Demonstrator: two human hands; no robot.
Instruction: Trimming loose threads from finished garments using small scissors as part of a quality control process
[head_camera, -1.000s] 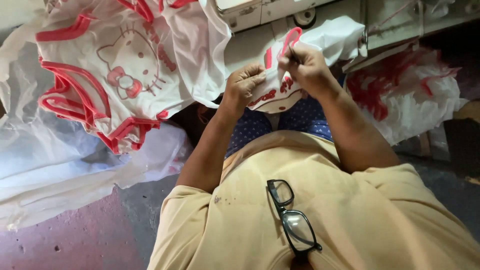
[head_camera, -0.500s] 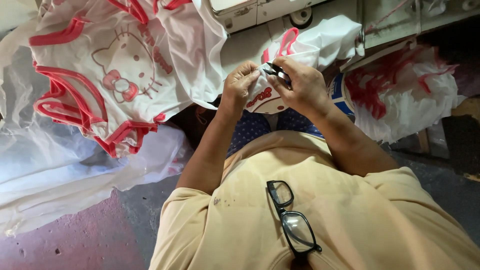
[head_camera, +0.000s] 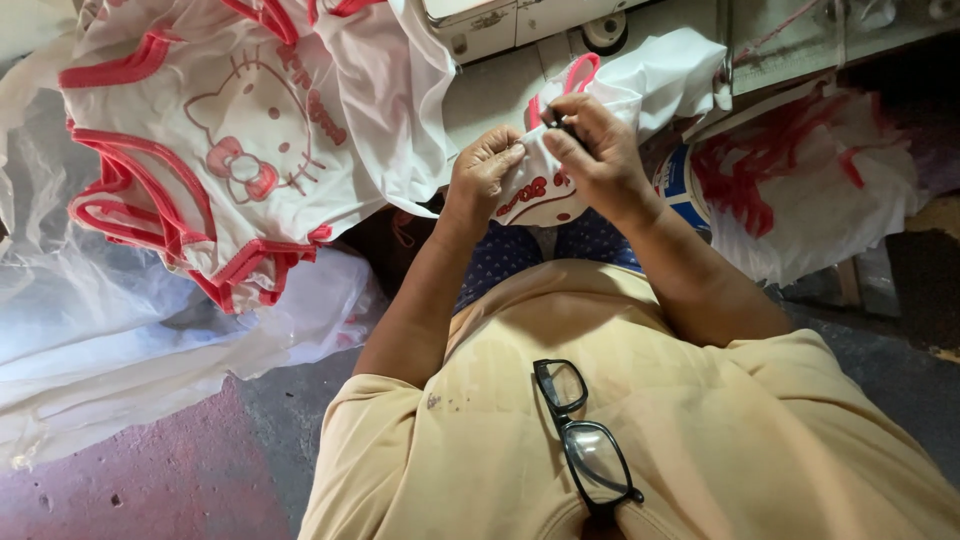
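1. Black glasses (head_camera: 585, 440) hooked at collar of tan shirt (head_camera: 640, 420).
2. Left hand (head_camera: 482, 172) pinched shut on white garment with red trim (head_camera: 540, 190), held above lap.
3. Right hand (head_camera: 595, 145) gripping small dark tool (head_camera: 556, 119) at garment's upper edge.
4. Beyond left, pile of matching garments (head_camera: 240, 140).

Small white red-trimmed garment (head_camera: 545, 185) held between left hand (head_camera: 485, 170) and right hand (head_camera: 595, 150), pile of white red-edged printed garments (head_camera: 240, 140) to their left, black-framed glasses (head_camera: 585, 440) hanging on beige shirt (head_camera: 700, 420) below.
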